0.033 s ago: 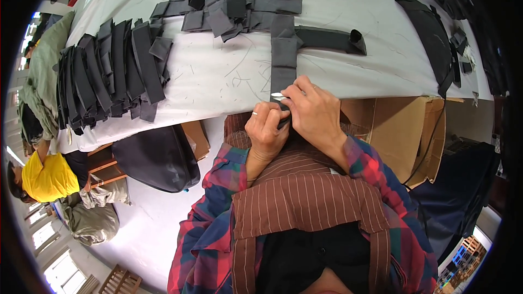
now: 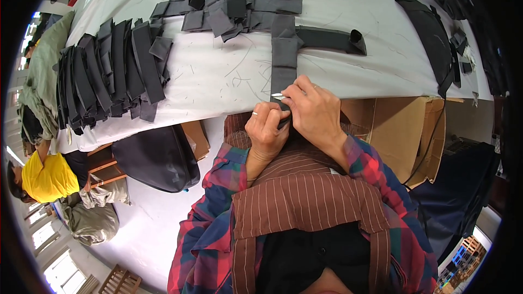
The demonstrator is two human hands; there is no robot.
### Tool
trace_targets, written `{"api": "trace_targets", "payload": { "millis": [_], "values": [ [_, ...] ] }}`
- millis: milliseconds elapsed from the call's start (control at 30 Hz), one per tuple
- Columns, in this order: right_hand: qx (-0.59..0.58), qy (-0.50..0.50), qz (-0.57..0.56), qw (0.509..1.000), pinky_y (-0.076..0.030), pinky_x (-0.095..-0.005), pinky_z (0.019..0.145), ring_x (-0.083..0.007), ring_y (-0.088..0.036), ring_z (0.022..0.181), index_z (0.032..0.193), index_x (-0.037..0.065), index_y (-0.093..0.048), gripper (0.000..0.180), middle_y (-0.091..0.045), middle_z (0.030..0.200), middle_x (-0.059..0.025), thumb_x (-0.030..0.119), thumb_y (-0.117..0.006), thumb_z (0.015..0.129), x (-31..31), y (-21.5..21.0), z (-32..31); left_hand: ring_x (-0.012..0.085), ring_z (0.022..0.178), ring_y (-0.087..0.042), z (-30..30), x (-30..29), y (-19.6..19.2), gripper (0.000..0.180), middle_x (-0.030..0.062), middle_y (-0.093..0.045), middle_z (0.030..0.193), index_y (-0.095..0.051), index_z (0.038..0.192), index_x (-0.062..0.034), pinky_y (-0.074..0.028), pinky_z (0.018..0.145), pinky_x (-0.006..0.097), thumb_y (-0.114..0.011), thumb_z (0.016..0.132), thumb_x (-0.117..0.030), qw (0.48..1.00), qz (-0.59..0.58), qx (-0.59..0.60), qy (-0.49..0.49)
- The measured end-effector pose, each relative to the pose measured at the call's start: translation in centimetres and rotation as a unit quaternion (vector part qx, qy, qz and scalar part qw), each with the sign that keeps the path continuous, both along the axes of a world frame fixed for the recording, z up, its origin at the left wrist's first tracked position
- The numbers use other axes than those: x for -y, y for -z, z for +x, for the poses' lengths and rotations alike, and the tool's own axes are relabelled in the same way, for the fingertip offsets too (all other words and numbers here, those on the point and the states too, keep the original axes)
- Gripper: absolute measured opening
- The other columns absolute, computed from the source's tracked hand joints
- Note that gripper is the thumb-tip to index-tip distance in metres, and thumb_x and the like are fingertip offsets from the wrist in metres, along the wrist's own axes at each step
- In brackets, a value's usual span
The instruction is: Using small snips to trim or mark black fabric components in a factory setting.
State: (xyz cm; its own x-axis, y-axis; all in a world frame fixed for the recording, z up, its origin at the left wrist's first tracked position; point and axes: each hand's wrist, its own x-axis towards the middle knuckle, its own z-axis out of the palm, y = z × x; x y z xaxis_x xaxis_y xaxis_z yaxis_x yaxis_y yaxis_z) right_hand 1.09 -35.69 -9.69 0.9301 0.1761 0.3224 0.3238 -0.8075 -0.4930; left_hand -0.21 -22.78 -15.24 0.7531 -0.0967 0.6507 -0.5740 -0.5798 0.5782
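A dark grey fabric strip (image 2: 284, 73) runs down the white-covered table to its front edge. My left hand (image 2: 267, 126) is closed there, its fingers pinching the strip's near end. Right beside it, my right hand (image 2: 314, 110) is closed too, with a small pointed metal tool (image 2: 278, 96) sticking out leftward between thumb and fingers. The tool's tip lies over the strip; most of it is hidden, so its exact kind does not show. The two hands nearly touch. Another dark strip (image 2: 327, 38) with a curled end branches off to the right.
A row of dark strips (image 2: 109, 71) lies on the table's left side, and a loose pile (image 2: 229, 8) at the back. Dark curved pieces (image 2: 427, 38) are at the right. Below the edge stand a cardboard box (image 2: 406, 139) and a black chair (image 2: 158, 158). A person in yellow (image 2: 52, 177) is far left.
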Motion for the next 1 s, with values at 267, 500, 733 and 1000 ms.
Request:
{"api": "trace_targets", "payload": {
  "millis": [267, 500, 733, 1000],
  "values": [
    [-0.023, 0.038, 0.246, 0.968, -0.046, -0.0305, 0.062, -0.0214, -0.060, 0.074, 0.095, 0.005, -0.065, 0.015, -0.059, 0.089, -0.0063, 0.007, -0.067, 0.080, 1.6, -2.1, 0.5, 0.0145, 0.064, -0.056, 1.0, -2.0, -5.3, 0.015, 0.0059, -0.058, 0.078, -0.054, 0.085, -0.0049, -0.046, 0.057, 0.029, -0.064, 0.079, 0.006, 0.934, -0.304, -0.159, -0.097],
    [-0.029, -0.050, 0.268, 0.962, -0.048, -0.0305, 0.070, -0.0221, -0.059, 0.080, 0.110, 0.011, -0.063, 0.039, -0.053, 0.097, -0.0062, 0.005, -0.073, 0.073, 1.5, -2.3, 0.8, 0.0153, 0.084, -0.061, 1.7, -3.8, -5.2, 0.029, 0.0070, -0.063, 0.100, -0.056, 0.113, -0.0020, -0.050, 0.075, 0.029, -0.052, 0.086, -0.010, 0.623, -0.548, -0.555, 0.056],
    [-0.100, -0.149, 0.186, 0.966, -0.051, -0.0327, 0.060, -0.0219, -0.061, 0.072, 0.094, 0.016, -0.067, 0.039, -0.049, 0.093, -0.0037, -0.007, -0.067, 0.063, 1.8, -1.9, -0.5, 0.0112, 0.096, -0.059, 2.1, -4.1, -6.7, 0.034, 0.0062, -0.062, 0.109, -0.052, 0.122, 0.0033, -0.047, 0.085, 0.029, -0.045, 0.092, -0.013, 0.632, -0.510, -0.548, 0.198],
    [-0.052, -0.063, 0.224, 0.971, -0.049, -0.0275, 0.061, -0.0157, -0.061, 0.069, 0.084, 0.006, -0.066, 0.021, -0.057, 0.080, -0.0033, -0.007, -0.063, 0.069, 0.9, -1.3, 0.5, 0.0057, 0.064, -0.056, 2.2, -3.4, -4.4, 0.009, 0.0025, -0.064, 0.079, -0.060, 0.094, 0.0013, -0.043, 0.060, 0.018, -0.063, 0.087, -0.004, 0.703, -0.460, -0.518, 0.161]
  ]
}}
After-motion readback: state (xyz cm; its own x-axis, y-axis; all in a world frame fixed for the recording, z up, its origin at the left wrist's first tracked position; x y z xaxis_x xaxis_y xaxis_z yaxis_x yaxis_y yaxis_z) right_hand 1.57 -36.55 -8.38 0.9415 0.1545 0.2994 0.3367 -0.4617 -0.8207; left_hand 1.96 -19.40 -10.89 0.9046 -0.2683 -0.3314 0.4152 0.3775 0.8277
